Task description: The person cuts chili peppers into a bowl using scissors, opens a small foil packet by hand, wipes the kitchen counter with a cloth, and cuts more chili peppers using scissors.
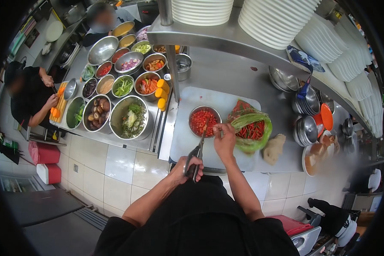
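My left hand [187, 169] is closed around the handles of dark-handled scissors [196, 153], whose blades point up at a metal bowl [190, 132]. Chopped red chilies [202, 121] fill much of that bowl. My right hand [224, 140] is at the bowl's right rim, thumb and fingers pinched together by the blade tips. What the pinch holds is too small to make out. Right of this hand, a green plastic bag [260, 143] lies open with whole red chilies [252, 129] inside. The bowl and most of the bag rest on a white cutting board [184, 99].
A ginger root [274, 149] lies right of the board. Metal bowls [302, 136] and an orange bowl [327, 116] stand further right. Overhead, a steel shelf [226, 35] carries stacked white plates [273, 21]. Containers of vegetables [97, 113] cover the left counter, where a co-worker [30, 96] cuts carrots.
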### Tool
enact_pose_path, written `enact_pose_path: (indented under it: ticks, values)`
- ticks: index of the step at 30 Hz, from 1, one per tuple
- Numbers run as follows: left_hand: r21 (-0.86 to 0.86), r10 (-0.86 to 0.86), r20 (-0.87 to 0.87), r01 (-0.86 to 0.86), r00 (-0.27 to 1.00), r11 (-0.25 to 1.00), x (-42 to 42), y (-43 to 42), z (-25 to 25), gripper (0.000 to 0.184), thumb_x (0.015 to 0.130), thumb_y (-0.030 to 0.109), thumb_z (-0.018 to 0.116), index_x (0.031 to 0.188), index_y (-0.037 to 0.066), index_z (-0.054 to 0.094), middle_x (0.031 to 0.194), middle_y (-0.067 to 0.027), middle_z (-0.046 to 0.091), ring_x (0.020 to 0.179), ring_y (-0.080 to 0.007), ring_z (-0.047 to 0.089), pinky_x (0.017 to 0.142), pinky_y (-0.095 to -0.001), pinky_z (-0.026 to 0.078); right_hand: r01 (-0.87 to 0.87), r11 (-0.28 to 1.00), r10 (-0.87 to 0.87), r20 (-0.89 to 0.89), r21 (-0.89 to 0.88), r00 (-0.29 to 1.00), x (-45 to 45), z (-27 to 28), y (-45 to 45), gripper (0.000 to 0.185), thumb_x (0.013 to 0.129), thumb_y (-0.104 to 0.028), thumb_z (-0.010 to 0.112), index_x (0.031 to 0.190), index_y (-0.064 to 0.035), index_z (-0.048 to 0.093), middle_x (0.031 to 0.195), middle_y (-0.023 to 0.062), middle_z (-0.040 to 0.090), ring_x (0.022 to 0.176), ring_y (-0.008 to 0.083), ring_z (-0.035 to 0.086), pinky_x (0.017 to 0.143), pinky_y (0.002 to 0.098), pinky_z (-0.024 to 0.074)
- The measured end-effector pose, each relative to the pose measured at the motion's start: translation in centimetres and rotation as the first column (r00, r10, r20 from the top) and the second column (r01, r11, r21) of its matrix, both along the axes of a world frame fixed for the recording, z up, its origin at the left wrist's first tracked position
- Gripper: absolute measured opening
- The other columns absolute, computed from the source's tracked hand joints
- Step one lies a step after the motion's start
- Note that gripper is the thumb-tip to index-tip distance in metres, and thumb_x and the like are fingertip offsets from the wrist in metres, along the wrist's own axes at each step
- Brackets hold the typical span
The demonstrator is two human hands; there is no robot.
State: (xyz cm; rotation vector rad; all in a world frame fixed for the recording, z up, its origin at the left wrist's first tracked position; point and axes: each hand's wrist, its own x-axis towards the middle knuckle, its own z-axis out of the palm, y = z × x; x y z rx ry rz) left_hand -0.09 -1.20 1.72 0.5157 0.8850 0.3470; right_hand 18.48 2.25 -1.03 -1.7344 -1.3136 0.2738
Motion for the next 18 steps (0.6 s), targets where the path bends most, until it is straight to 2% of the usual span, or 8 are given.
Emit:
enact_pose_path:
  ticks: [1,5,7,11,13,14,16,18]
  values:
    - [-0.071,0.007,0.103,0.001,0.995,0.997,-0.1,0.0,0.0,0.034,0.080,0.031,0.058,0.086,-0.002,0.058,0.070,-0.0146,0.061,0.058,-0.0243,0.061,0.054,-0.0345,0.052,0.000,1.000,0.000,0.000,0.001,1.000,0.0,0.0,0.0,0.005,0.078,-0.008,0.064,0.083,-0.0081,0.064,0.078,0.0080,0.057,0.082,0.0285,0.054,0.072,0.0392,0.0423]
    - [-0.112,-0.020,0.119,0.034,0.993,0.993,0.2,-0.1,-0.1,0.035,0.081,0.032,0.058,0.087,-0.002,0.058,0.070,-0.0147,0.061,0.059,-0.0244,0.062,0.054,-0.0341,0.052,-0.011,1.000,0.010,-0.013,-0.016,1.000,-0.3,0.1,-0.1,0.006,0.078,-0.009,0.066,0.083,-0.0056,0.065,0.075,0.0081,0.056,0.079,0.0265,0.055,0.073,0.0367,0.0423]
    - [-0.023,-0.013,0.090,0.015,0.996,1.000,0.4,-0.1,-0.5,0.035,0.080,0.032,0.059,0.087,-0.002,0.058,0.070,-0.0147,0.061,0.058,-0.0244,0.061,0.054,-0.0343,0.052,-0.028,0.999,0.027,-0.031,-0.031,0.999,-0.6,0.1,-0.1,0.006,0.078,-0.009,0.066,0.083,-0.0056,0.065,0.075,0.0080,0.056,0.079,0.0263,0.055,0.073,0.0367,0.0422]
    - [-0.003,-0.021,0.036,0.021,0.999,1.000,0.3,0.0,-0.2,0.036,0.080,0.033,0.059,0.086,-0.002,0.058,0.069,-0.0147,0.061,0.057,-0.0244,0.061,0.056,-0.0349,0.052,-0.007,0.999,0.006,-0.009,-0.035,1.000,-0.7,-0.1,-0.3,0.005,0.079,-0.009,0.065,0.083,-0.0070,0.064,0.077,0.0079,0.056,0.080,0.0271,0.054,0.072,0.0379,0.0422]
    - [0.076,-0.054,-0.122,0.064,0.991,0.995,0.3,0.0,0.4,0.037,0.079,0.034,0.059,0.086,-0.002,0.058,0.069,-0.0145,0.061,0.057,-0.0245,0.061,0.056,-0.0351,0.052,-0.010,0.999,0.010,-0.007,-0.034,1.000,-0.7,-0.1,-0.2,0.004,0.079,-0.009,0.064,0.083,-0.0081,0.063,0.079,0.0079,0.056,0.081,0.0283,0.053,0.072,0.0389,0.0422]
    - [0.077,-0.054,-0.123,0.064,0.991,0.995,0.2,0.0,0.3,0.037,0.079,0.034,0.059,0.086,-0.002,0.058,0.069,-0.0145,0.061,0.057,-0.0245,0.061,0.056,-0.0351,0.052,-0.003,0.999,0.003,-0.010,-0.034,1.000,-0.7,-0.1,-0.2,0.004,0.079,-0.009,0.064,0.083,-0.0081,0.063,0.079,0.0078,0.056,0.081,0.0281,0.053,0.072,0.0388,0.0422]
    - [-0.044,-0.019,0.045,0.021,0.999,0.999,0.0,-0.1,0.0,0.037,0.079,0.035,0.058,0.086,-0.002,0.059,0.070,-0.0141,0.061,0.059,-0.0245,0.061,0.057,-0.0352,0.052,0.002,0.999,-0.003,-0.012,-0.035,1.000,-0.7,-0.1,-0.2,0.003,0.079,-0.009,0.064,0.082,-0.0080,0.063,0.079,0.0077,0.056,0.081,0.0280,0.053,0.072,0.0387,0.0422]
    - [-0.064,-0.025,0.070,0.030,0.997,0.997,0.2,0.0,0.1,0.037,0.079,0.035,0.058,0.086,-0.002,0.059,0.072,-0.0141,0.061,0.060,-0.0246,0.061,0.058,-0.0354,0.052,0.002,0.999,-0.003,-0.033,-0.039,0.999,-0.9,-0.1,-0.2,0.003,0.079,-0.009,0.064,0.082,-0.0079,0.063,0.078,0.0075,0.055,0.081,0.0275,0.053,0.072,0.0385,0.0420]
